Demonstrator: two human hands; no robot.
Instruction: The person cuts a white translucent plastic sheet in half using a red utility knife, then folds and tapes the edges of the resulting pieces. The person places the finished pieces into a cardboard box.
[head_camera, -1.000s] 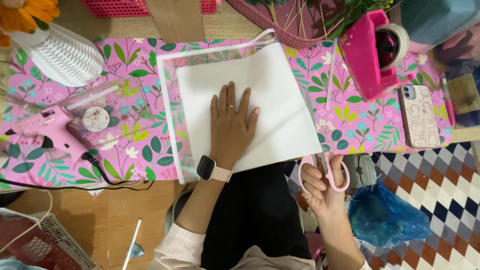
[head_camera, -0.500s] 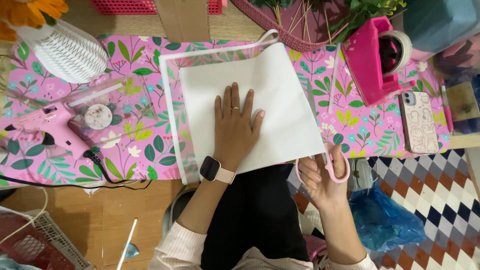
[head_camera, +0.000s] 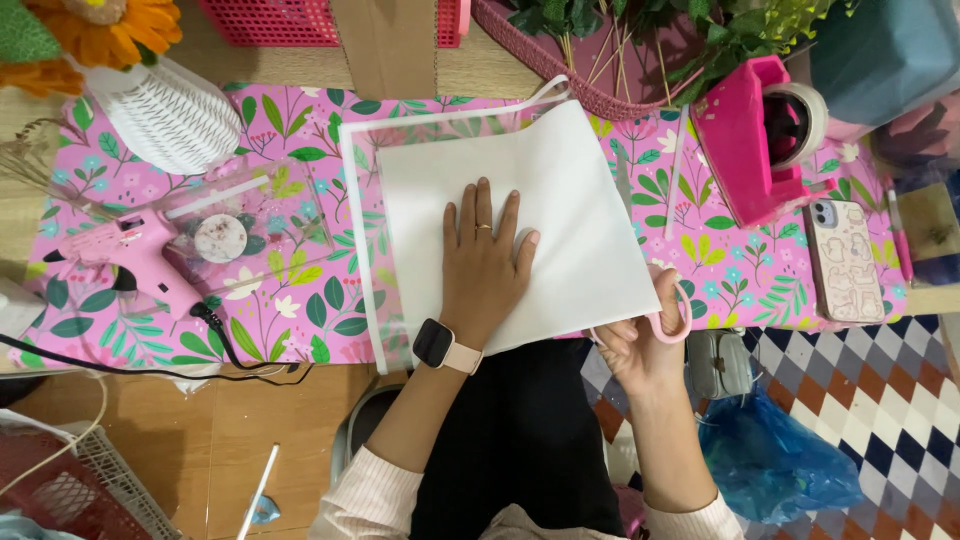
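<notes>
White paper sheet (head_camera: 560, 215) flat; pink-handled scissors (head_camera: 668, 305) at its corner.

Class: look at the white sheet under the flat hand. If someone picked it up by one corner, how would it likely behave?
The white sheet would probably droop: it looks thin and lies flat under the left hand. It likely weighs little, since it overhangs the table edge near the right hand without falling. It may slide on the clear film beneath, which looks smooth.

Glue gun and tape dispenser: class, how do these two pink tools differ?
The glue gun lies on its side, left of the white sheet; the tape dispenser stands upright to the sheet's right. The glue gun trails a black cord; the tape dispenser has none and carries a tape roll. Both are pink and rest on the floral mat.
</notes>
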